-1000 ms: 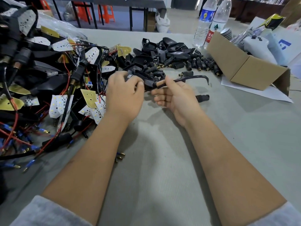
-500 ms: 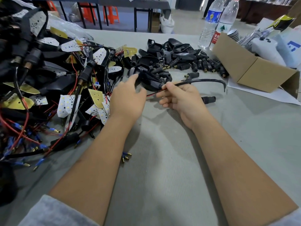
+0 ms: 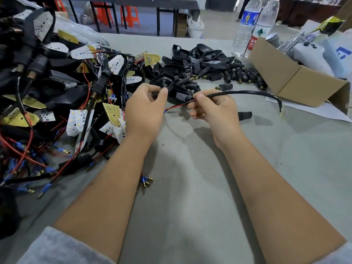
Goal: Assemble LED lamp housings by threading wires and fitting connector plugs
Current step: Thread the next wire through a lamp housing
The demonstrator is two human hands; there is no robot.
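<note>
The left hand (image 3: 144,109) holds a black lamp housing (image 3: 167,86) just above the grey bench (image 3: 190,187), its grip clamped on the housing's near end with thumb and fingers curled round it. The right hand (image 3: 215,109) pinches a black sheathed cable (image 3: 238,92) between thumb and forefinger, right where the cable meets the housing's stem. From that point thin red and black wires (image 3: 177,107) run out toward the left hand, ending in a small blue tip just beside the left thumb's base. The cable arcs away to the right and droops to the bench near a cardboard box (image 3: 285,79) — its far end carries a small pale piece, too small to tell what.

A single black connector plug (image 3: 244,115) lies on the bench just beyond the right hand. Behind the hands sits a heap of loose black housings and plugs (image 3: 209,65). To the left, a large tangle of finished lamps (image 3: 57,96) — white LED boards, yellow backings, red wires, blue crimp ends — covers that side of the bench. Two clear water bottles (image 3: 255,25) stand behind the box.
</note>
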